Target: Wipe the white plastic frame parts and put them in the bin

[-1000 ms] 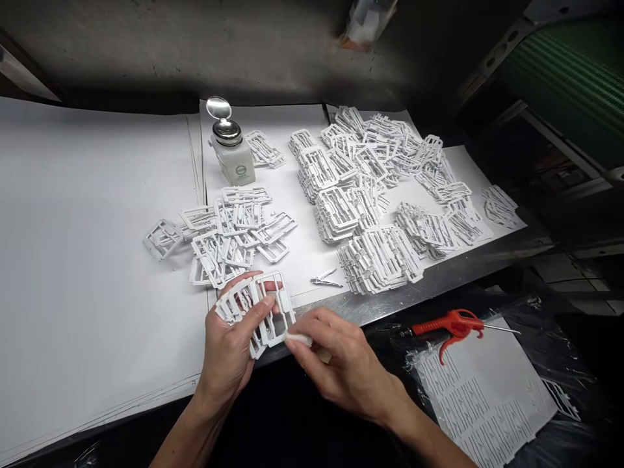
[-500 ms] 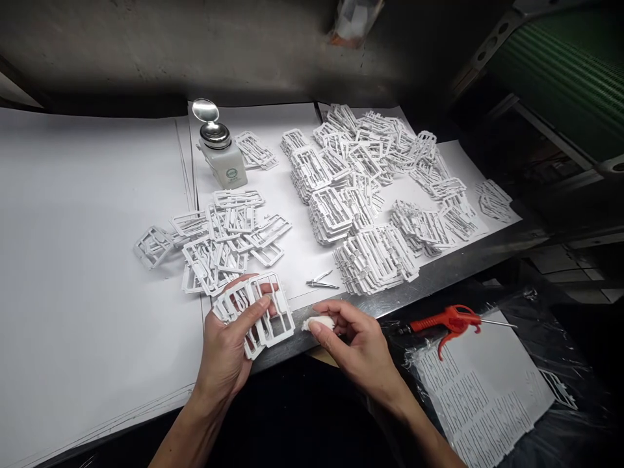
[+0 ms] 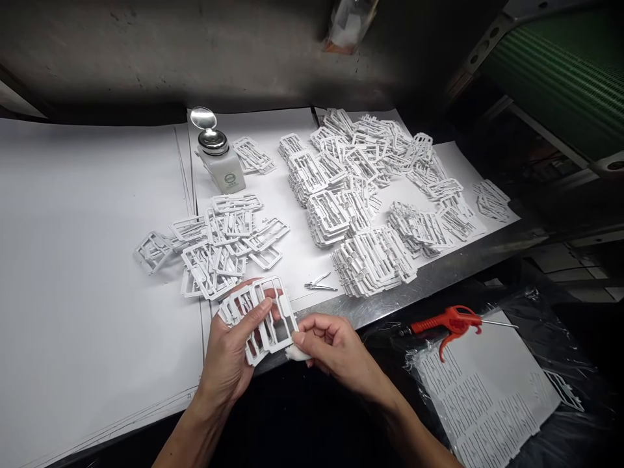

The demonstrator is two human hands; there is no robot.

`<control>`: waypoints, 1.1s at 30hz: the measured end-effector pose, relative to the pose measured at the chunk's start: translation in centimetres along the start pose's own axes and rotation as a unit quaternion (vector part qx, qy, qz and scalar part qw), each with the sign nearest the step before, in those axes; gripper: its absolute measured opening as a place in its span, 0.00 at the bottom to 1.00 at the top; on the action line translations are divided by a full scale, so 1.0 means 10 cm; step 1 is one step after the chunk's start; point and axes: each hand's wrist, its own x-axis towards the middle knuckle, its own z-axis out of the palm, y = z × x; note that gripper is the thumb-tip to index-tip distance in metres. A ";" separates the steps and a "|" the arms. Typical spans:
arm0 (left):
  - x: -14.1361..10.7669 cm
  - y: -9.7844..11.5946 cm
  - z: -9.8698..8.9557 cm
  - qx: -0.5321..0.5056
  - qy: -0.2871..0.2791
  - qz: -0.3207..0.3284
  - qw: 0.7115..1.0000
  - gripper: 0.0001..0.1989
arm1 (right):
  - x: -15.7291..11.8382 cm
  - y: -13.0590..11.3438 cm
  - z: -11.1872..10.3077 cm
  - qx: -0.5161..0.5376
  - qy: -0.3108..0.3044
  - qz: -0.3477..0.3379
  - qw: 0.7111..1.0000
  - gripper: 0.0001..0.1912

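Several white plastic frames, fanned out, are gripped in my left hand, with its thumb lying across them. Between thumb and fingers my right hand pinches a small white wad, perhaps cotton. The right thumb and fingertips meet the lower right corner of the front frame. Beyond my left hand lies a loose pile of the same frames. Metal tweezers rest on the white paper just past my right hand.
A pump dispenser bottle with its lid up stands at the back. Stacks of frames cover the right of the table. Below the table edge, a red air blow gun lies by a grey sheet of parts on black plastic.
My right hand has moved left and slightly down with the white wad, from apart to touching the corner of the front frame. My left hand keeps its hold, nearly still.
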 end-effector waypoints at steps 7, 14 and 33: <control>0.04 0.03 -0.07 -0.138 -0.007 -0.100 0.985 0.15 | -0.02 0.04 -0.04 0.025 -0.016 0.013 0.999 0.14; 0.07 0.00 -0.15 -0.206 -0.108 -0.163 0.959 0.17 | -0.02 0.05 -0.02 0.025 -0.039 -0.007 0.999 0.13; 0.02 0.02 -0.11 -0.184 -0.045 -0.133 0.973 0.13 | -0.11 -0.12 -0.10 -0.073 0.062 -0.081 0.992 0.10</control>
